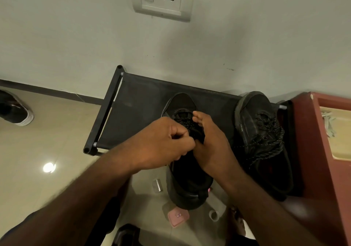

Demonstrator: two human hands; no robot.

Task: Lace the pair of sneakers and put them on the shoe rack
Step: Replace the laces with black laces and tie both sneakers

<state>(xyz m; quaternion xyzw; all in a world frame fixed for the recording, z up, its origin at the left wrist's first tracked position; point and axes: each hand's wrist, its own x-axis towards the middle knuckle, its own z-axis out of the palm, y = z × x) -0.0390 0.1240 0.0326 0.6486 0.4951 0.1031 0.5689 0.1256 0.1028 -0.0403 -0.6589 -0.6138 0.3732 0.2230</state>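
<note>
- A black-and-white shoe [16, 110] lies on the floor, well to the left of the left grip.
- The black shoe rack [136, 101] stretches its fabric shelf beneath and beyond both grips.
- The left grip [167, 143] has its fingers curled tight, pinching the speckled black lace [185, 121] just beside the right grip.
- The half-laced sneaker [190, 188] sits under both grips, toe on the rack, heel overhanging the rack's near edge.
- The right grip [210, 145] presses against the sneaker's right side, thumb up by the top crossings. Its fingers are hidden, so I cannot tell what, if anything, they clamp.
- The second sneaker [260, 135] rests on the rack just right of the right grip, laces already crossed.
- The step in hand looks like lacing the last eyelets. The next move probably calls for drawing the lace snug, tying it, then sliding this sneaker fully onto the shelf.
</note>
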